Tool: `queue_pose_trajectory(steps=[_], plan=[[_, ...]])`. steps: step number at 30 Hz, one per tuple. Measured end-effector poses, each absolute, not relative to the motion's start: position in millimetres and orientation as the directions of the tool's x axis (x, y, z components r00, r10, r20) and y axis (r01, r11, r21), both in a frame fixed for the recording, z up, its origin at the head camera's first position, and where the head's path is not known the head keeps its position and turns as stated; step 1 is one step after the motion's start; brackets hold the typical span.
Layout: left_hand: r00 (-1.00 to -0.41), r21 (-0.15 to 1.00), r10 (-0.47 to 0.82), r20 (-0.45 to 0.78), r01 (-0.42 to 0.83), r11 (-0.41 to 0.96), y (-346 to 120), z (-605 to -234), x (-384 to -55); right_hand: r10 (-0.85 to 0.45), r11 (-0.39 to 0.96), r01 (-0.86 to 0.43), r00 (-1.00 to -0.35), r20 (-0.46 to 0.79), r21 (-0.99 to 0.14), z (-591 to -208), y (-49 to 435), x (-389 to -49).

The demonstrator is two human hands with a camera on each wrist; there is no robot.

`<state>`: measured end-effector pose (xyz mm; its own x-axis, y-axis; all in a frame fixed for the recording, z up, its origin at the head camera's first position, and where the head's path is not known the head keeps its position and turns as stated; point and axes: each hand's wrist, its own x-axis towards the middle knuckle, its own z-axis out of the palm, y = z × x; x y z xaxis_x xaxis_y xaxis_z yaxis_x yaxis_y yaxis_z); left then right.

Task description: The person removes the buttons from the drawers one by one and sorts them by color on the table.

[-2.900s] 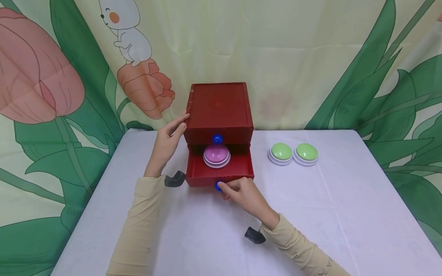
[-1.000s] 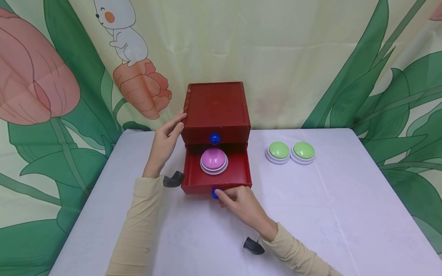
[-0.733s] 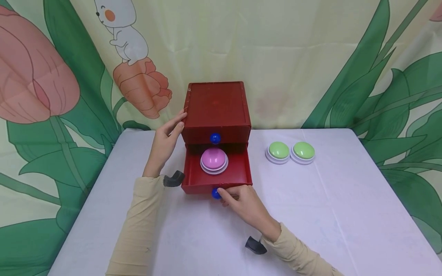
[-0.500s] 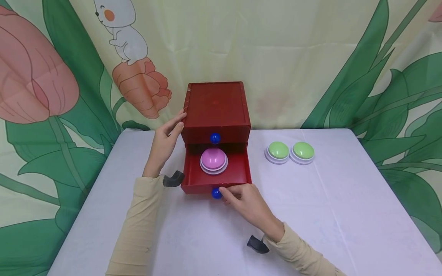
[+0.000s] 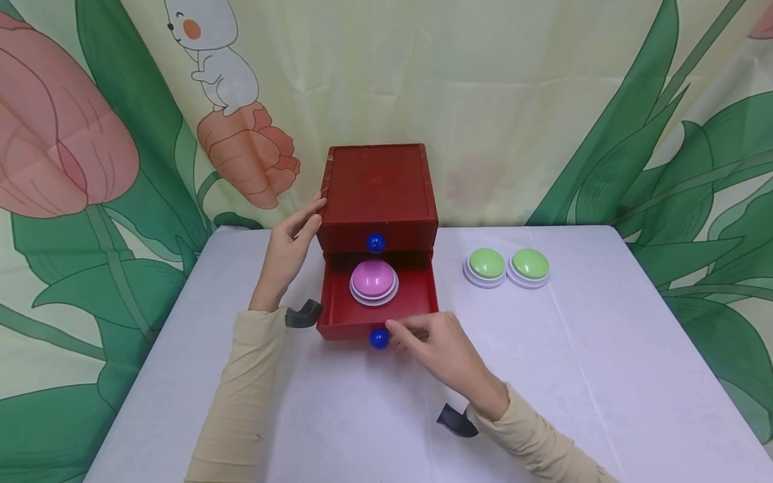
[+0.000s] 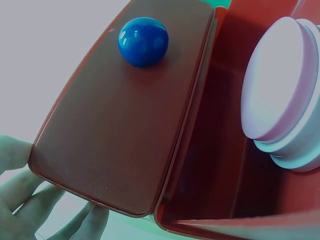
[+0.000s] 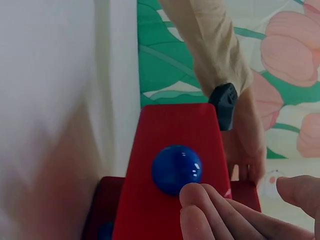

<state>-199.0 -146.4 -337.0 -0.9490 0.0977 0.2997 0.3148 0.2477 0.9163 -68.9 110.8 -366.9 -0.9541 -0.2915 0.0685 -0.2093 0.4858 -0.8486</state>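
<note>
A small red drawer box stands at the back of the table with its lower drawer pulled out. Inside that drawer sits a pink dome button on a white base. My left hand rests against the box's left side, its fingers extended along the upper edge. My right hand is at the drawer front, fingertips right beside the lower blue knob. In the right wrist view the thumb stands apart from the fingers. The upper drawer, with its own blue knob, is closed.
Two green dome buttons on white bases, one beside the other, stand on the white tablecloth right of the box. Behind the table hangs a printed curtain. Each wrist carries a black mount.
The lower drawer came further out toward me with the pink button in it. My right hand then let go of the knob and shifted slightly right. My left hand stayed against the box.
</note>
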Motion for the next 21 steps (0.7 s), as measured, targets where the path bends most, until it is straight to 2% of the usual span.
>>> queue_pose_trajectory(steps=[14,21], plan=[[-0.951,0.916,0.094,0.294,0.308,0.257,-146.2,-337.4,-199.3,-0.279,0.496,-0.279,-0.948,0.153,-0.822,-345.3,113.9,-76.9],[-0.946,0.908,0.096,0.311,0.325,0.263,-146.3,-338.2,-199.3,-0.302,0.495,-0.362,-0.924,0.234,-0.79,-337.7,114.8,-85.4]])
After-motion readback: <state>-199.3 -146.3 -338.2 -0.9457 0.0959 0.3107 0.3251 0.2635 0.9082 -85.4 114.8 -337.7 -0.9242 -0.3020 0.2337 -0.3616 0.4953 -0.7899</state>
